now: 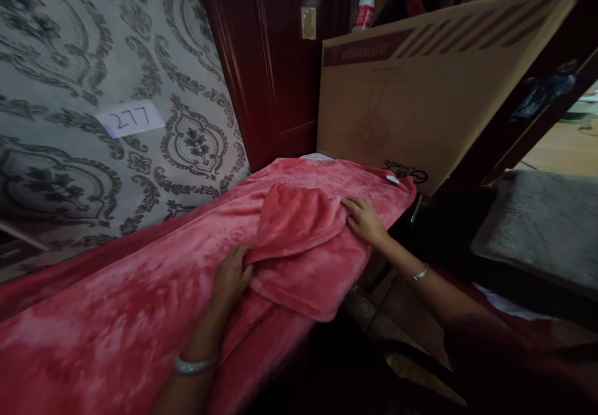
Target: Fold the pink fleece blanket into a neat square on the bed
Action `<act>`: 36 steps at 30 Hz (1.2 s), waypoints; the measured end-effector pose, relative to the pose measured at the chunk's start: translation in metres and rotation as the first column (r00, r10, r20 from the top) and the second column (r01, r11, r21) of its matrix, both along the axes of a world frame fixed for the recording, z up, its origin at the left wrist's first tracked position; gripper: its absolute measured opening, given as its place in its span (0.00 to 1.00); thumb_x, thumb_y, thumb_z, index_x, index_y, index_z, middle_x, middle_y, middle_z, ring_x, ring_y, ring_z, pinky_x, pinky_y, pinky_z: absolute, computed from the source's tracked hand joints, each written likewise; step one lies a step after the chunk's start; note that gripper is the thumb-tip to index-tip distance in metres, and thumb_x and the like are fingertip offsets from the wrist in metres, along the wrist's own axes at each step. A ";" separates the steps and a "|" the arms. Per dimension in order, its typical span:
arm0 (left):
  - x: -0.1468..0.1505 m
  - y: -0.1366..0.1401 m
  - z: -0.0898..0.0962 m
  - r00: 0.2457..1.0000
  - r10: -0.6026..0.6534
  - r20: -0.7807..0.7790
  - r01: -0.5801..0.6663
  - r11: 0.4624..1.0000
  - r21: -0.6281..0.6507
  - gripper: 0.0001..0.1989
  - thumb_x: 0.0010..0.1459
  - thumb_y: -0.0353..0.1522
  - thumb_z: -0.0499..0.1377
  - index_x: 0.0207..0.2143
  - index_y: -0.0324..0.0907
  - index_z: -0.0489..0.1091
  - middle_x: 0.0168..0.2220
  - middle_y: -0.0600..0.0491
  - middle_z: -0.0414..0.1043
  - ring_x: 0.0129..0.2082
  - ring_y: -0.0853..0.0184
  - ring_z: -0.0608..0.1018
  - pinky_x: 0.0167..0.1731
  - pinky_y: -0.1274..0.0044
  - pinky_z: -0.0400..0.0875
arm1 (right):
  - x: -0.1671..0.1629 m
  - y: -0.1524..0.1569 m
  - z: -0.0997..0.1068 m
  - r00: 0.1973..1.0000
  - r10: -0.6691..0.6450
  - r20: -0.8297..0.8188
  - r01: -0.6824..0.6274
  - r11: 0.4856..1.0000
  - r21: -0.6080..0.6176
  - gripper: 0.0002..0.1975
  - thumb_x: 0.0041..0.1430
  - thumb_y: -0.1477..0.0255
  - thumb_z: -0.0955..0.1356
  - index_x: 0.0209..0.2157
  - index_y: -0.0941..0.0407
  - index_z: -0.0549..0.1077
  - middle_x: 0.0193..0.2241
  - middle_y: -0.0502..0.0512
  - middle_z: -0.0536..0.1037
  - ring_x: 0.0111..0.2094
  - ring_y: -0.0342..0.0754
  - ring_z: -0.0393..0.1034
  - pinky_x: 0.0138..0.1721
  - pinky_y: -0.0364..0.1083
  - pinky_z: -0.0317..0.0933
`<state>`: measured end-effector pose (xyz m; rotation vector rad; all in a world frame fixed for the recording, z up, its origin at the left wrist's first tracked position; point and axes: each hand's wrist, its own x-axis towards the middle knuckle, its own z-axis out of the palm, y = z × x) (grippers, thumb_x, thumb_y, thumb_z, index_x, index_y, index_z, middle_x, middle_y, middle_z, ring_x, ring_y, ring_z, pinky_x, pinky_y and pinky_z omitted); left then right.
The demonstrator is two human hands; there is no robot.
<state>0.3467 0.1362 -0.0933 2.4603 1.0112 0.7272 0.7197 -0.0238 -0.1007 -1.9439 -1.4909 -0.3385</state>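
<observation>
"Cloth [303, 223] between the hands: how would it handle?"

"Light and soft, I'd judge, with a thick plush pile. It should droop rather than hold a crease, and it won't break."

"Where would you take hold?"

"By the edges of the upper flap, one hand at each end, so the layers don't slide apart."

"And the nearer hand?"

"Left hand [232, 278], thumb and fingers closed on the flap's near-left edge, forearm rising from below."

"The other?"

"Right hand [367, 219], farther off, reaching in from the lower right, fingertips bent over the right edge. I can't tell whether it pinches or only presses."

"What's under the cloth?"

"Pink plush cover [116, 315], spread towards a cardboard box [411, 103] beyond."
</observation>
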 end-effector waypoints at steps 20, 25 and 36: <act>0.016 0.014 0.089 0.289 0.587 0.756 0.257 0.713 -0.652 0.06 0.61 0.25 0.52 0.32 0.43 0.65 0.24 0.62 0.72 0.21 0.75 0.74 0.22 0.85 0.70 | -0.062 -0.032 0.129 0.990 0.038 0.134 -0.070 0.967 0.244 0.07 0.58 0.71 0.63 0.30 0.53 0.72 0.28 0.57 0.77 0.31 0.52 0.70 0.35 0.49 0.62; -0.007 0.022 0.038 0.377 0.708 0.597 0.164 0.583 -0.796 0.12 0.52 0.26 0.60 0.24 0.44 0.59 0.16 0.63 0.62 0.16 0.74 0.68 0.23 0.83 0.71 | -0.130 -0.075 0.026 0.903 0.390 -0.182 -0.428 0.856 -0.289 0.09 0.64 0.71 0.62 0.32 0.53 0.73 0.29 0.53 0.79 0.29 0.48 0.74 0.31 0.44 0.61; -0.017 -0.058 0.017 0.661 0.537 0.523 0.280 0.470 -0.837 0.19 0.44 0.32 0.68 0.40 0.42 0.68 0.28 0.57 0.76 0.22 0.68 0.77 0.26 0.76 0.74 | -0.094 -0.027 0.090 0.822 0.479 -0.306 -0.502 0.865 0.006 0.09 0.64 0.67 0.64 0.32 0.53 0.74 0.28 0.52 0.78 0.28 0.49 0.71 0.30 0.46 0.61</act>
